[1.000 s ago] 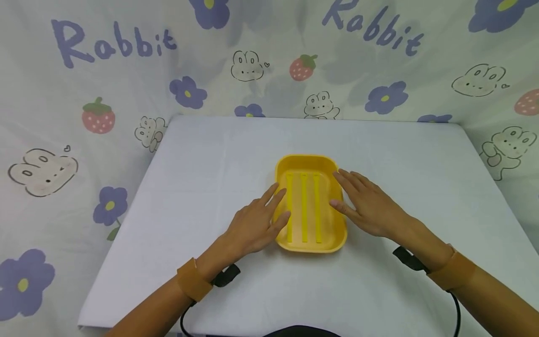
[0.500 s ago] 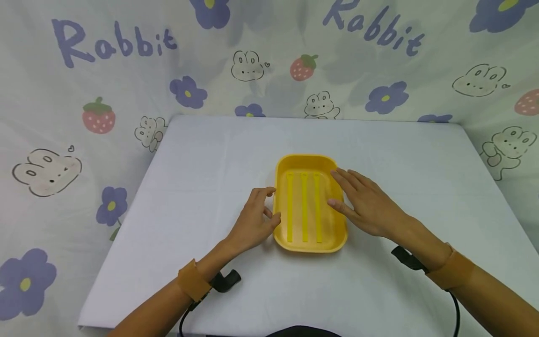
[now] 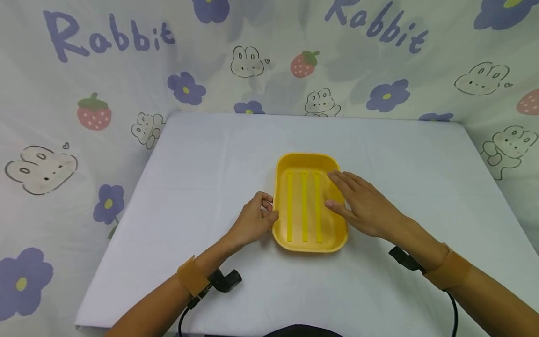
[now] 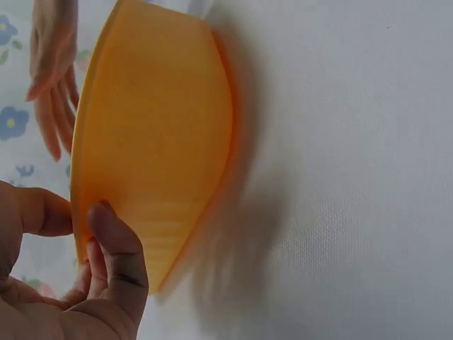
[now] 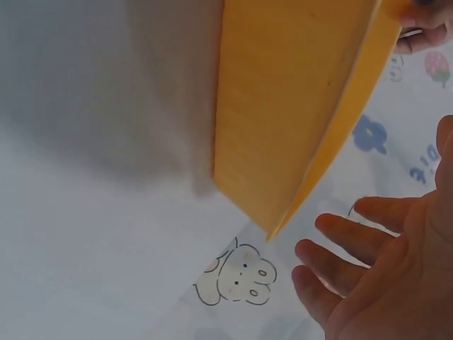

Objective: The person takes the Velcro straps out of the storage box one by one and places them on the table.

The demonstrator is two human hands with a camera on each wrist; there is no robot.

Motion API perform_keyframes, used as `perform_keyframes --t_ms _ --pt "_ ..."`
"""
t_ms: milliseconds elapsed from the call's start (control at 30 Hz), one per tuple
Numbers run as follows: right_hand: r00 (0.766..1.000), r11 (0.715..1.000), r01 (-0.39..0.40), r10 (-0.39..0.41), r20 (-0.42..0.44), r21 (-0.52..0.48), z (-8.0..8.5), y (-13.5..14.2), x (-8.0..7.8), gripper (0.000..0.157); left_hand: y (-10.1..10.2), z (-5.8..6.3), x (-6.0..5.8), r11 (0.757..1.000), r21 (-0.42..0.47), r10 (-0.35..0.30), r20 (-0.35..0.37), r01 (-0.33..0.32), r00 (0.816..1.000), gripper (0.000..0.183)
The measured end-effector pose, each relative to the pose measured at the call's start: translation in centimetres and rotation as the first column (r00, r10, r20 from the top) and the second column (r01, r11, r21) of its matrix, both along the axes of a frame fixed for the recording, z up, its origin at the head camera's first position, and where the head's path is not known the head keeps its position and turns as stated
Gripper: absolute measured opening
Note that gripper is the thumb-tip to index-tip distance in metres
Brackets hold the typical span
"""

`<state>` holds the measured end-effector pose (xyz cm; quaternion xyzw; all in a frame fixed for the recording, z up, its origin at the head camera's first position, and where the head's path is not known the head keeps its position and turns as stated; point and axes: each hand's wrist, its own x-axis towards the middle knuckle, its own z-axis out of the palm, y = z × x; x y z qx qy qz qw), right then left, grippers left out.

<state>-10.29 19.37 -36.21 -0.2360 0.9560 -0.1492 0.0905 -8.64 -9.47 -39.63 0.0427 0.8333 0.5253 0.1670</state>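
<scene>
A yellow plastic tray [image 3: 296, 206] with rounded corners and raised walls stands on the white table. Three narrow, brighter yellow strips [image 3: 304, 206] lie lengthwise along its floor. My left hand [image 3: 251, 220] pinches the tray's left rim between thumb and curled fingers. In the left wrist view, that hand [image 4: 71, 290] has its fingertips against the tray's outer wall. Over the right rim my right hand [image 3: 366, 206] hovers with its fingers extended. The right wrist view shows a gap between this hand [image 5: 382, 262] and the tray wall [image 5: 283, 92].
The white tabletop [image 3: 202, 168] extends around the tray on all sides. A white curtain [image 3: 269, 93] printed with rabbits, flowers and strawberries hangs behind and beside it. Both wrists wear brown bands [image 3: 193, 277] with small black cameras [image 3: 227, 281] and cables.
My left hand has drawn back from over the tray, curled its fingers and taken hold of the left rim. The right hand has shifted slightly left.
</scene>
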Motion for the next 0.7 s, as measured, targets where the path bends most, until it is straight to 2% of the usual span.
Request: perform_keyframes --t_ms 300,500,700 --pt "0.995 0.996 -0.089 0.088 -0.054 -0.025 -0.5 -0.2 -0.2 0.063 -0.1 -0.1 -0.2 0.999 0.051 0.003 0.084 -0.008 0.996 0.034" --pt "0.986 0.986 -0.158 0.155 -0.063 -0.043 -0.9 -0.5 -0.5 0.051 -0.1 -0.1 -0.4 0.997 0.074 -0.006 0.101 -0.001 0.995 0.033" --pt "0.970 0.970 -0.239 0.237 -0.046 -0.038 -1.2 -0.7 -1.0 0.047 -0.2 0.0 -0.3 0.997 0.072 -0.009 0.107 0.001 0.994 0.032"
